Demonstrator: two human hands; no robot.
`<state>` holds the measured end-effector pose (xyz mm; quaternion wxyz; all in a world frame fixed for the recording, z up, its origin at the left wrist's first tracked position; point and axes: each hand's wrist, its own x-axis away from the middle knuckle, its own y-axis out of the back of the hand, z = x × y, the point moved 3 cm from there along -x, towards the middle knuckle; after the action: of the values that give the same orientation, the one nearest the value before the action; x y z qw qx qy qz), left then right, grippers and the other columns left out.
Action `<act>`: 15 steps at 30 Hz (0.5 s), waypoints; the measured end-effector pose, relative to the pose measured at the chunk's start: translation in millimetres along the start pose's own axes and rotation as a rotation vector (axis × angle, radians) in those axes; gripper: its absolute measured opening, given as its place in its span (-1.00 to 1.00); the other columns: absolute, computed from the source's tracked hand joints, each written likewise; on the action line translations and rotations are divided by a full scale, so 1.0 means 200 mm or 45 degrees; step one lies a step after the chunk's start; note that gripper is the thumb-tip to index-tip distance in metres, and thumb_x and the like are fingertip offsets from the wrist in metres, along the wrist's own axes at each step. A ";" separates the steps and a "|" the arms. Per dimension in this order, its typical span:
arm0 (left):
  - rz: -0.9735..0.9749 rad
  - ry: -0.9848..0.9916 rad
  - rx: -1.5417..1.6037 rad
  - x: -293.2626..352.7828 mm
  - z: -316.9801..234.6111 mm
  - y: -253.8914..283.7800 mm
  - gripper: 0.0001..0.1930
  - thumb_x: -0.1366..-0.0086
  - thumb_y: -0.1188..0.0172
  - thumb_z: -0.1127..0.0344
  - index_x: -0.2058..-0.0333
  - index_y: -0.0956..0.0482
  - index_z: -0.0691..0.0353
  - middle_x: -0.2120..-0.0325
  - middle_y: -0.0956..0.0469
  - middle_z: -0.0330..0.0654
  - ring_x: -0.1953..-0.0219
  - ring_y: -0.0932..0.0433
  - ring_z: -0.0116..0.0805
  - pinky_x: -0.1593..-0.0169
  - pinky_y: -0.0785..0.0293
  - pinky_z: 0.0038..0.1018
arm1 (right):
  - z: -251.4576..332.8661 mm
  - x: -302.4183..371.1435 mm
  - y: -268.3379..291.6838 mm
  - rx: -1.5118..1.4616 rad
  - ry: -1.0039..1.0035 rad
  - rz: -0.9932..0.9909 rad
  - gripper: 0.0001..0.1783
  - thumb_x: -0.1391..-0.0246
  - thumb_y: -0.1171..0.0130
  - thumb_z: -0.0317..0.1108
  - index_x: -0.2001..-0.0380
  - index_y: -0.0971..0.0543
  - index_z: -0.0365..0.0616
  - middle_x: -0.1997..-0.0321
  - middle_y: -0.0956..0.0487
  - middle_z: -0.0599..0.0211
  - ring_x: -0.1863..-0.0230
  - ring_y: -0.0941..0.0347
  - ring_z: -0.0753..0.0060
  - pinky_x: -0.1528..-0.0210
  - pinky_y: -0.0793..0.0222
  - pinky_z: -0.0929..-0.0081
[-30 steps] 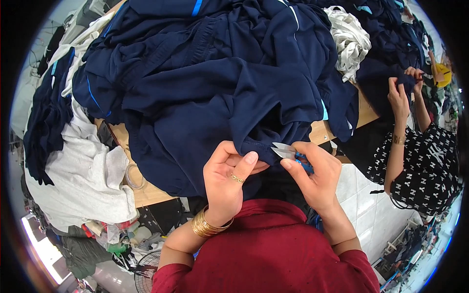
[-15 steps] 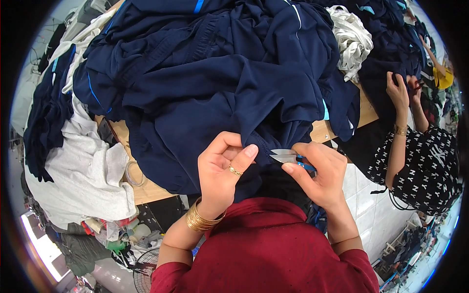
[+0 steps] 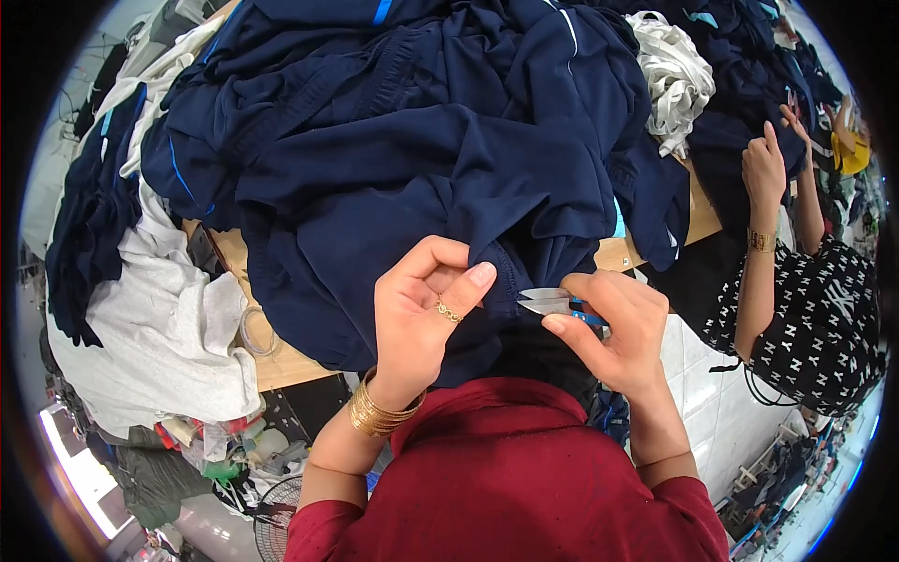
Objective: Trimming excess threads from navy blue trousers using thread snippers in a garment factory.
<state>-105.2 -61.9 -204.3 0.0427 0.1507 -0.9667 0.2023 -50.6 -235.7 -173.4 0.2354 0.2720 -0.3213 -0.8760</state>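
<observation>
A large heap of navy blue garments [image 3: 365, 178] covers the table in front of me. My left hand [image 3: 421, 314] pinches the stitched edge of one navy garment [image 3: 503, 267] between thumb and fingers. In my right hand [image 3: 618, 328] is a small pair of thread snips [image 3: 551, 302] with silver blades and blue handles. Their blades point left and lie at the garment's edge, close to my left fingertips. Part of the snips is hidden inside my right hand.
A bundle of white fabric strips [image 3: 672, 80] lies at the heap's right. Pale grey cloth [image 3: 159, 318] hangs over the left table edge, beside a tape roll [image 3: 259, 332]. At right, a co-worker in a patterned black top [image 3: 810, 323] handles dark garments.
My left hand has shifted slightly left and up with the garment's edge, away from the snips. My right hand has barely moved. The co-worker's hands have moved apart.
</observation>
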 end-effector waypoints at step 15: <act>0.039 0.126 0.080 -0.01 0.01 -0.01 -0.92 -0.21 -0.18 0.45 0.41 -0.46 0.29 0.63 -0.42 -0.39 0.56 -0.35 -0.70 0.40 -0.27 -0.72 | 0.01 0.01 0.00 0.038 0.028 -0.037 -0.73 0.22 -0.39 -0.24 0.51 -0.54 -0.15 0.66 -0.42 0.39 0.69 -0.30 0.37 0.64 -0.13 0.47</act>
<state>-103.3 -63.8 -205.4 0.0826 0.1270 -0.9588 0.2402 -52.4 -236.5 -173.1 0.2221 0.2896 -0.3277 -0.8714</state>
